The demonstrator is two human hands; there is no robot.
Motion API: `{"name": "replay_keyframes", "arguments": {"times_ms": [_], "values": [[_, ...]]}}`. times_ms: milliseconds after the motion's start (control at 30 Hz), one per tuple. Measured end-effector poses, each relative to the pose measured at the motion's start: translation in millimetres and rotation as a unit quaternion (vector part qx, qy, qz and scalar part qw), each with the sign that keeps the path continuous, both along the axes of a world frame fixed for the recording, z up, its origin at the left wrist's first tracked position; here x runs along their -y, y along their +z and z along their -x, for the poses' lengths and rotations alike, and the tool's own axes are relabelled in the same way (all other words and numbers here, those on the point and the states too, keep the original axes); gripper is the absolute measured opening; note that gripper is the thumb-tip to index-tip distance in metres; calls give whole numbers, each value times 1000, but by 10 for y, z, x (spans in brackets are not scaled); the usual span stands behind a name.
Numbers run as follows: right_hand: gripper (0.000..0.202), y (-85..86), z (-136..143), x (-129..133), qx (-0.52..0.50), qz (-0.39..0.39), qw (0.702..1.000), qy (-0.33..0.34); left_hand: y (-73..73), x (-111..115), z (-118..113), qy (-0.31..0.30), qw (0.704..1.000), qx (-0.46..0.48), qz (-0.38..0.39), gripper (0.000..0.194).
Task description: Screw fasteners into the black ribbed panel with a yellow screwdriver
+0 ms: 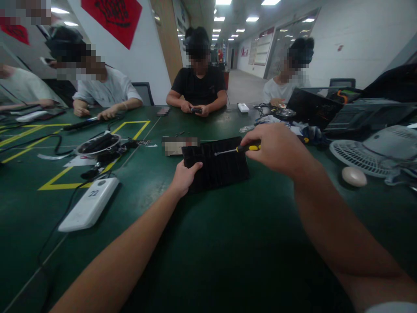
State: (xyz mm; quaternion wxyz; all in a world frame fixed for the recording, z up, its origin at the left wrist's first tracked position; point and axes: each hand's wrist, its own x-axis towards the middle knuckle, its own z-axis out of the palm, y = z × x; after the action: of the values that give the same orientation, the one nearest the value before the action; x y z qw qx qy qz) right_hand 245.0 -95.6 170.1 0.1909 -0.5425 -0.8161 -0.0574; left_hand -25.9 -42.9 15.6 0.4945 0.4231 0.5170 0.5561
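My left hand (186, 177) grips the left edge of a flat black tray-like panel (224, 171) with ridges or compartments, its thumb resting on top. The panel is tilted slightly over the green table. In my right hand (276, 145) is a screwdriver (243, 148) with a yellow and black handle, held from the right. Its thin metal shaft points left across the panel, and a small piece shows at the tip, too small to name. Whether the tip touches the panel I cannot tell. Behind the panel's left corner lies a pale, partly blurred-out box (177, 148).
On the left lie a white power bank (93, 204) marked 22 with a cable, and a round dish (97, 144) of dark parts. A fan (374, 148) and a computer mouse (354, 177) lie right. Several people sit around the green table (228, 252).
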Motion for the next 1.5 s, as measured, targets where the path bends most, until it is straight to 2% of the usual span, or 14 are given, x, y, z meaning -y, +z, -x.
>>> {"name": "replay_keyframes", "arguments": {"times_ms": [333, 800, 1067, 1300, 1433, 1500], "values": [[31, 1, 37, 16, 5, 1, 1000, -7, -3, -10, 12, -7, 1000, 2, 7, 31], [30, 19, 141, 103, 18, -5, 999, -31, 64, 43, -17, 2, 1000, 9, 24, 29], [32, 17, 195, 119, 37, 28, 997, -67, 12, 12, 11, 1, 1000, -3, 9, 33], [26, 37, 182, 113, 34, 82, 994, -61, 4, -1, 14, 6, 1000, -1, 10, 33], [20, 2, 196, 98, 21, 68, 996, -49, -10, -9, 24, 2, 1000, -5, 9, 32], [26, -13, 177, 89, 25, 59, 997, -38, -17, -8, 30, 1, 1000, -5, 6, 32]]}}
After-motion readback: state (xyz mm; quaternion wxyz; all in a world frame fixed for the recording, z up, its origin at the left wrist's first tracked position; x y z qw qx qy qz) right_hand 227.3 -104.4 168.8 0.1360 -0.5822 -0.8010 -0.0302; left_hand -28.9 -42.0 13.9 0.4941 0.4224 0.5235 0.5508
